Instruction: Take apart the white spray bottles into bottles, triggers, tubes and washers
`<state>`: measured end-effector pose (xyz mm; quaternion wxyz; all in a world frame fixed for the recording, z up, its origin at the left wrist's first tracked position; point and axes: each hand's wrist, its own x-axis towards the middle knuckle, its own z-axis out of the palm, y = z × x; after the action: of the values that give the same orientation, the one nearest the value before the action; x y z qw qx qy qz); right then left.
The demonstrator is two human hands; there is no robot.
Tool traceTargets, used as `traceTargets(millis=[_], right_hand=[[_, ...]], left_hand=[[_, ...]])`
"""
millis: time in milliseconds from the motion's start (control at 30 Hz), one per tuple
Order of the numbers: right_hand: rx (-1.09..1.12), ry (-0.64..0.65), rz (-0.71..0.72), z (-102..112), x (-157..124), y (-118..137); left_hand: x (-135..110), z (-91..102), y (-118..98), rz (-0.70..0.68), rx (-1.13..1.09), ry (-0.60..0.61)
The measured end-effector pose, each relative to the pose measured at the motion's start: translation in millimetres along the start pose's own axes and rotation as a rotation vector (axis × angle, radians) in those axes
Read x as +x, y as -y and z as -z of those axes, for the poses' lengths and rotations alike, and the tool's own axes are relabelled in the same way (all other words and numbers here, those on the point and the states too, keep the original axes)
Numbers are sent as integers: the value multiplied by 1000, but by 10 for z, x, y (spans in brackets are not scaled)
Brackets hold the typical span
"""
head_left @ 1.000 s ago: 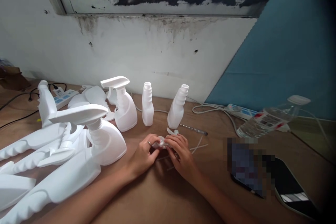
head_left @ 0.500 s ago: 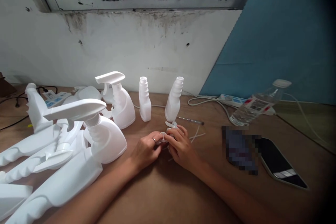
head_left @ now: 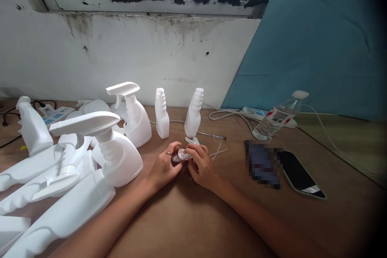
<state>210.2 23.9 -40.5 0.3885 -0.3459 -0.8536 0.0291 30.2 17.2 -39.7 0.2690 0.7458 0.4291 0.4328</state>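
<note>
A white trigger spray head is held between my two hands above the table, its round collar facing up. My left hand grips it from the left, a ring on one finger. The fingers of my right hand close on its right side and hide part of it; the white trigger juts out beyond them. Just behind the hands stand two uncapped white bottles, a left bottle and a right bottle. Thin white dip tubes lie crossed beside my right hand.
At left, white bottles lie in a pile, and two assembled spray bottles stand near them. A pen-like rod lies behind the tubes. On the right are a clear water bottle, a blurred dark item, a phone and cables.
My left fingers have lifted and spread a little, showing more of the spray head's round collar. The whole view has shifted slightly, with things on the right appearing further left.
</note>
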Motion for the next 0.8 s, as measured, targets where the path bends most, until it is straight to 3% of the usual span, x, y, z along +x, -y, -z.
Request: traceTargets(millis=[200, 600, 800], right_hand=[[-88, 23, 3, -9, 55, 102], [50, 124, 24, -7, 63, 98], [73, 30, 9, 6, 33, -7]], left_hand=[[35, -4, 26, 39, -34, 8], [24, 14, 46, 6, -90, 66], [38, 20, 25, 24, -32, 52]])
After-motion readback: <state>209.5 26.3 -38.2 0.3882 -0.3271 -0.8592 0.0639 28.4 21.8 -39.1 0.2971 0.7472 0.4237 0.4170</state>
